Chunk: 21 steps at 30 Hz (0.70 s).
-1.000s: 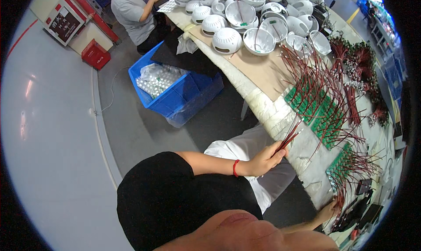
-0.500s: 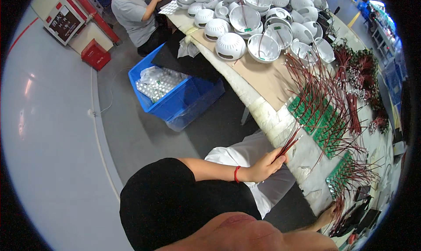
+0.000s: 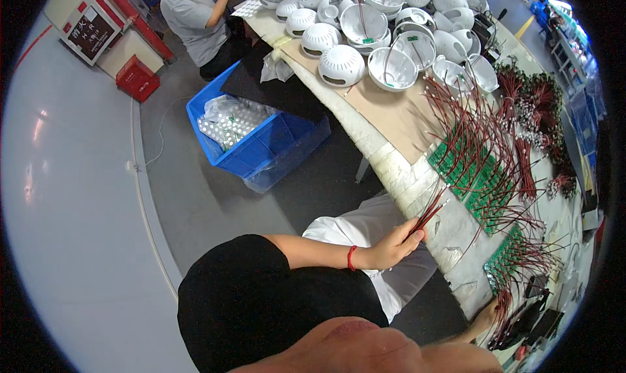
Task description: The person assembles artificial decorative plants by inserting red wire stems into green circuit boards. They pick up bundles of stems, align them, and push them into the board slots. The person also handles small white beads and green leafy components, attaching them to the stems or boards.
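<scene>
My left hand (image 3: 396, 247) is closed around a small bundle of dark red and black wires (image 3: 428, 215), whose pale tips fan out over the table's near edge. My right hand (image 3: 484, 319) is at the near right end of the table, against more dark red wires (image 3: 502, 311); its fingers are mostly hidden there. Just beyond it lies a group of green circuit boards (image 3: 501, 259) with wires attached. A larger block of green circuit boards (image 3: 466, 177), also trailing red wires, lies farther up the table.
White dome-shaped housings (image 3: 342, 66) are piled at the far end, some with boards and wires inside. Tied wire bundles (image 3: 525, 167) lie along the right side. A blue bin (image 3: 251, 152) holding dotted white material stands on the floor at left. A co-worker (image 3: 195, 24) sits beyond.
The view has shifted slightly. My left hand keeps its grip on the wires, and my right hand stays by the wires with hardly any movement.
</scene>
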Tool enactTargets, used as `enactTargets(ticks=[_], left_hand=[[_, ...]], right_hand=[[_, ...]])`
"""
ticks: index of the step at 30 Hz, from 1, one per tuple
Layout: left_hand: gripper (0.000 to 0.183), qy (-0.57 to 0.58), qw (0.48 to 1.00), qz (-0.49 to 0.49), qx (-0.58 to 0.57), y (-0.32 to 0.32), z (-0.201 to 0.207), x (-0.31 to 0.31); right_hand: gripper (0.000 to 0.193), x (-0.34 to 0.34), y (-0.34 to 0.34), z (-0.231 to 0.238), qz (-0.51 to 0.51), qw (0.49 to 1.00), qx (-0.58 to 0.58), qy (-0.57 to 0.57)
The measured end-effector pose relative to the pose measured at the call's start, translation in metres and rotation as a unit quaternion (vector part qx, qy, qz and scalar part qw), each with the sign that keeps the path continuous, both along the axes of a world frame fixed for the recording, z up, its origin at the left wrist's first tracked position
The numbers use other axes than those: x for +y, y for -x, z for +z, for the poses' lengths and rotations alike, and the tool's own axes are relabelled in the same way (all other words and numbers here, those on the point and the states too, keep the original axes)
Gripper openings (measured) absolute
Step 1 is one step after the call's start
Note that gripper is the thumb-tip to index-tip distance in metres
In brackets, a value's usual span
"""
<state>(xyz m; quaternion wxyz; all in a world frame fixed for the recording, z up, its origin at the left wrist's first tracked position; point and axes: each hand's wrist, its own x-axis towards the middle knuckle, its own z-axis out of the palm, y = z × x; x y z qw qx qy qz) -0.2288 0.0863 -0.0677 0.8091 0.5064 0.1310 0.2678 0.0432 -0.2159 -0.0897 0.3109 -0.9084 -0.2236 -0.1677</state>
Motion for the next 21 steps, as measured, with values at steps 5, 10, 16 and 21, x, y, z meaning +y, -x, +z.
enactTargets(ticks=[5, 10, 16, 21], left_hand=[[0.019, 0.02, 1.0, -0.015, 0.005, 0.001, 0.001, -0.001], [0.02, 0.011, 1.0, 0.003, 0.02, -0.004, -0.008, -0.002], [0.016, 0.049, 0.998, -0.029, 0.005, -0.005, -0.013, -0.002], [0.021, 0.019, 1.0, -0.014, 0.009, -0.005, -0.001, 0.0]], right_hand=[[0.028, -0.011, -0.009, -0.015, 0.019, 0.998, 0.01, -0.053], [0.028, -0.006, -0.009, -0.012, 0.029, 0.998, 0.002, -0.063], [0.027, -0.005, 0.006, -0.016, 0.04, 0.996, -0.008, -0.077], [0.027, 0.015, 0.011, -0.007, -0.012, 0.999, -0.044, 0.007]])
